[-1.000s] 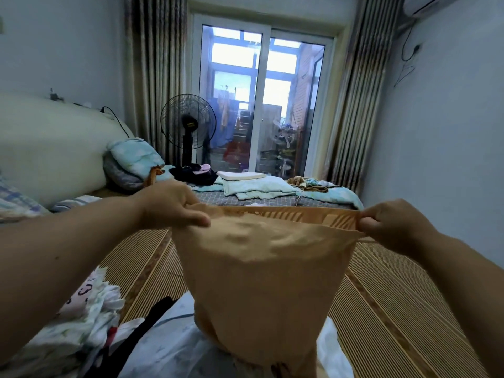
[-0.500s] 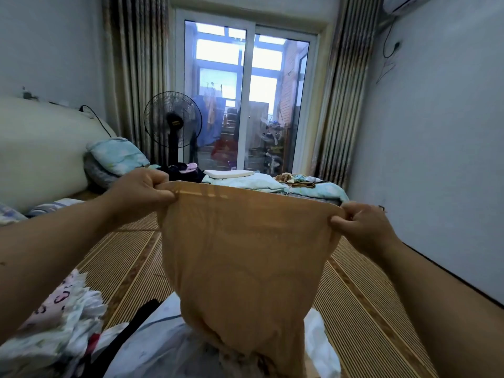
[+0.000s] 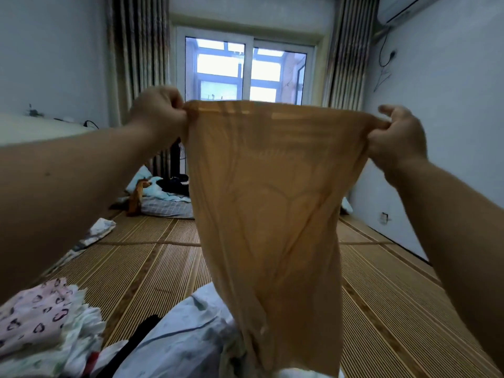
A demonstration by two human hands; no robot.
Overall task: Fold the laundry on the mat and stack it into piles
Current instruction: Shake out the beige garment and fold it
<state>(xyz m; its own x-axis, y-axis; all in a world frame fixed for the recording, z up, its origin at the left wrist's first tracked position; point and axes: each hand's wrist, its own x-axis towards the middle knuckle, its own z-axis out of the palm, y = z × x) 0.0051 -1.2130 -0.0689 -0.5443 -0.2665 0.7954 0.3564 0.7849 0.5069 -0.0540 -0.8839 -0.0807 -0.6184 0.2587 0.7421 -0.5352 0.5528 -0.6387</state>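
Tan sheer garment [image 3: 272,203] pinched taut by left hand [image 3: 161,113] and right hand [image 3: 398,137], hem hidden below frame

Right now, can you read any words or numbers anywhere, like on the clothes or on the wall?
None: no word, number, brand or sign can be read here.
The pink garment bears only black heart outlines, no letters.
The tan tights that the left hand and right hand hold up are plain.
The air conditioner shows no legible brand.
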